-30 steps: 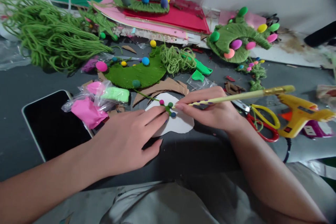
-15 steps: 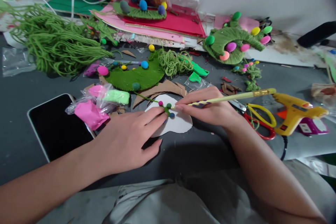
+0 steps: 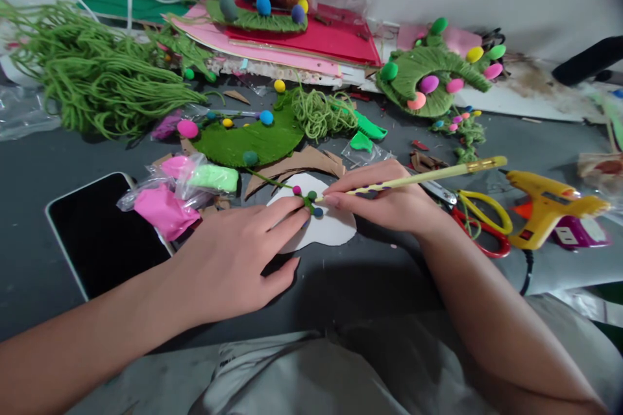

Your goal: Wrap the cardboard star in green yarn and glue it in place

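A pale yellow pencil (image 3: pixel 433 175) with dark spots and an eraser end is pinched in my right hand (image 3: pixel 384 198). Its tip meets a small green yarn-wrapped piece (image 3: pixel 309 201) that has tiny pink, green and blue balls on it. This piece lies on a white paper cutout (image 3: pixel 331 230) with a curved outline. From the left, my left hand (image 3: pixel 243 253) rests over the paper, its fingers stretched out and the fingertips pressing on the small piece's edge. The thumb stands apart from the fingers.
Behind the paper lie a green crescent (image 3: pixel 248 139) with coloured balls, and loose green yarn (image 3: pixel 107 71). A phone (image 3: pixel 107 233) and bagged pink clay (image 3: pixel 165 207) sit left. Scissors (image 3: pixel 487 227) and a yellow glue gun (image 3: pixel 548 207) are on the right.
The pencil's eraser end has dipped slightly to the left and its angle has shifted a little. Both hands stay nearly in place; the whole view has shifted slightly.
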`<action>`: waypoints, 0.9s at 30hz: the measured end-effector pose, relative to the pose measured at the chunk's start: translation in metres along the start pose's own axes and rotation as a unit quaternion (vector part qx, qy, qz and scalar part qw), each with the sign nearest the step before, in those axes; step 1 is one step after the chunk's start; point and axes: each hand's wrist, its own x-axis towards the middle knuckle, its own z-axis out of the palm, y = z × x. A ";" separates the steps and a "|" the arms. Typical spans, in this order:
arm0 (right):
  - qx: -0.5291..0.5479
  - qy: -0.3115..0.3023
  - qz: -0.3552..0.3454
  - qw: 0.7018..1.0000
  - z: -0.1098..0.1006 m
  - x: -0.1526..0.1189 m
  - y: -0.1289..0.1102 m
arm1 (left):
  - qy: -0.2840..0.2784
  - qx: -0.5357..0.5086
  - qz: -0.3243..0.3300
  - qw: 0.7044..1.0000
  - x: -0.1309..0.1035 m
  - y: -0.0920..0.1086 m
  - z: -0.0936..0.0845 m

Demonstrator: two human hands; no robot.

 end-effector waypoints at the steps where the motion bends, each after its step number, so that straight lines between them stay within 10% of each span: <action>1: -0.004 0.005 0.001 1.000 0.000 0.000 0.000 | -0.002 0.001 0.000 1.000 0.000 0.000 0.000; 27: 0.026 -0.028 0.044 0.998 -0.004 0.003 -0.001 | -0.003 -0.002 -0.007 1.000 0.000 0.000 0.001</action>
